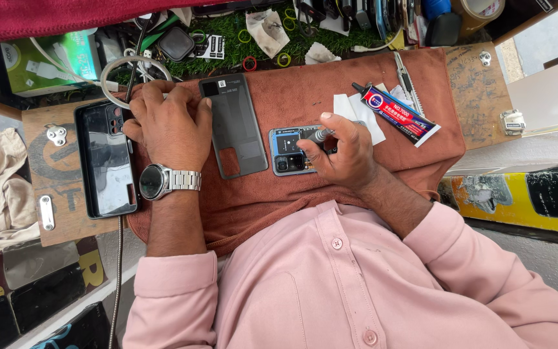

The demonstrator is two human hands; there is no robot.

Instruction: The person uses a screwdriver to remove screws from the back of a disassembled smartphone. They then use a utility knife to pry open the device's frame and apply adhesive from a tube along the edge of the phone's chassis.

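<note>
My right hand [347, 155] grips a slim dark screwdriver [321, 135], its tip down on an opened blue phone [289, 150] lying on a brown cloth [305, 90]. The phone's inner boards and camera lenses show. To its left lies a dark grey back cover [234, 126]. My left hand [166, 126], with a metal wristwatch [156, 181], rests knuckles up on the cloth between the back cover and a black phone [106, 161]. Its curled fingers touch the black phone's top corner, and its palm is hidden.
A red and blue glue tube [396, 116] and white paper scraps [356, 110] lie right of the blue phone, a metal blade tool [407, 81] behind them. The cloth covers a wooden board [479, 90]. Cables, rubber rings and small parts crowd the green mat [227, 29] beyond.
</note>
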